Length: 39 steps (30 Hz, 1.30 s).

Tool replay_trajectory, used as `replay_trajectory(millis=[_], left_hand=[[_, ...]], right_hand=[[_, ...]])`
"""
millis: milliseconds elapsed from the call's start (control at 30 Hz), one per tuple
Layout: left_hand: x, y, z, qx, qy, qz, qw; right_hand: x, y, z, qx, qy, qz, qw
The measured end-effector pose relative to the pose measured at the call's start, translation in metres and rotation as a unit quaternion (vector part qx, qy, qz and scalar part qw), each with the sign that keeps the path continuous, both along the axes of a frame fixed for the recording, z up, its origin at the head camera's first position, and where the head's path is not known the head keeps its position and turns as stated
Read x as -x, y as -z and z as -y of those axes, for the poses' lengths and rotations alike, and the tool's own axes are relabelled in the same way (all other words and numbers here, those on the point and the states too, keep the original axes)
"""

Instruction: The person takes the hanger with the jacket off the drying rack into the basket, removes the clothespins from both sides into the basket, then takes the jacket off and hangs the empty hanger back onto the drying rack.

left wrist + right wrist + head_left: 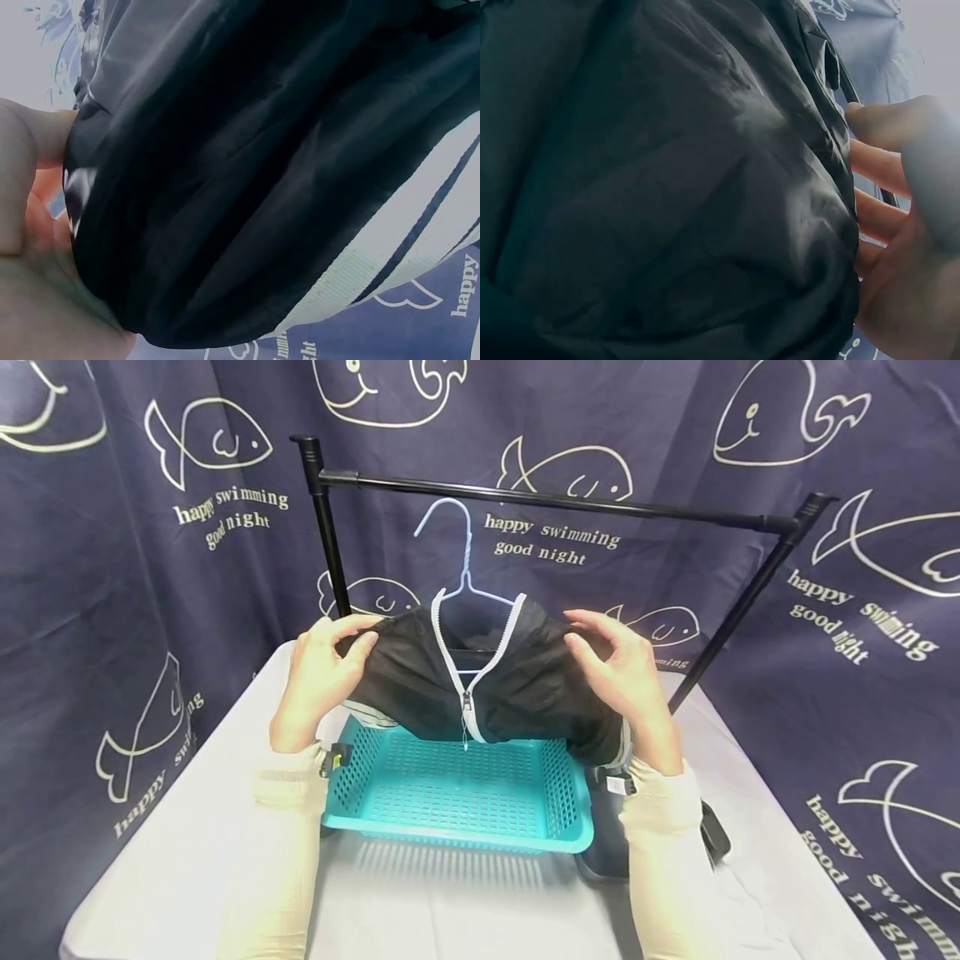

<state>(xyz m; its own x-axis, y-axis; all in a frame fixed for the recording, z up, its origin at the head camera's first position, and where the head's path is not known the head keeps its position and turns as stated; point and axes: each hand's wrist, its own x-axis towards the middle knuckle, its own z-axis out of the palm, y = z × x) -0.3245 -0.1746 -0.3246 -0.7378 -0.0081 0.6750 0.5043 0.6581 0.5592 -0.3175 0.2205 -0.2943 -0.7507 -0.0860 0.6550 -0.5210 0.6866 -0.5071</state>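
Note:
A black jacket (405, 668) with a white zip and striped trim sits on a light blue hanger (467, 560). The zip is partly closed, and the hanger's hook shows just below the rail, apart from it as far as I see. My left hand (318, 672) pinches the jacket's left shoulder between thumb and fingers. On the opposite shoulder, my right hand (626, 672) holds the cloth with thumb in front and fingers behind. The left wrist view shows the sleeve's striped cuff (405, 225); black cloth (675, 187) fills most of the right wrist view.
A black rack (555, 502) stands behind the jacket. Below it, a teal basket (457, 835) rests on the white table (450, 910). Beside the basket, a dark flat object (603, 852) lies partly under the right arm. Dark blue curtains with fish prints surround the table.

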Motion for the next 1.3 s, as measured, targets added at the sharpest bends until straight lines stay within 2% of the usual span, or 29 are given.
replay_trajectory(millis=[100, 233, 400, 533, 833, 1300], left_hand=[[0.000, 0.002, 0.001, 0.004, -0.009, -0.003, 1.0000], [0.001, 0.002, -0.001, 0.011, -0.015, -0.024, 0.9995], [0.000, 0.000, -0.007, 0.033, -0.024, -0.042, 0.9983], [-0.004, -0.003, -0.010, 0.044, -0.035, -0.038, 0.9977], [-0.009, -0.006, -0.012, 0.057, -0.031, -0.046, 0.9968], [-0.009, -0.006, -0.021, 0.037, -0.010, -0.065, 0.9971]], right_hand=[[0.004, 0.003, 0.004, -0.005, 0.002, -0.014, 1.000], [0.008, 0.007, 0.006, -0.004, 0.012, -0.050, 0.999], [0.009, 0.014, 0.007, 0.013, 0.019, -0.079, 0.997], [0.009, 0.019, 0.007, 0.021, 0.011, -0.081, 0.996], [0.009, 0.024, 0.010, 0.028, 0.000, -0.079, 0.996], [0.008, 0.027, 0.024, 0.037, -0.033, -0.082, 0.995]])
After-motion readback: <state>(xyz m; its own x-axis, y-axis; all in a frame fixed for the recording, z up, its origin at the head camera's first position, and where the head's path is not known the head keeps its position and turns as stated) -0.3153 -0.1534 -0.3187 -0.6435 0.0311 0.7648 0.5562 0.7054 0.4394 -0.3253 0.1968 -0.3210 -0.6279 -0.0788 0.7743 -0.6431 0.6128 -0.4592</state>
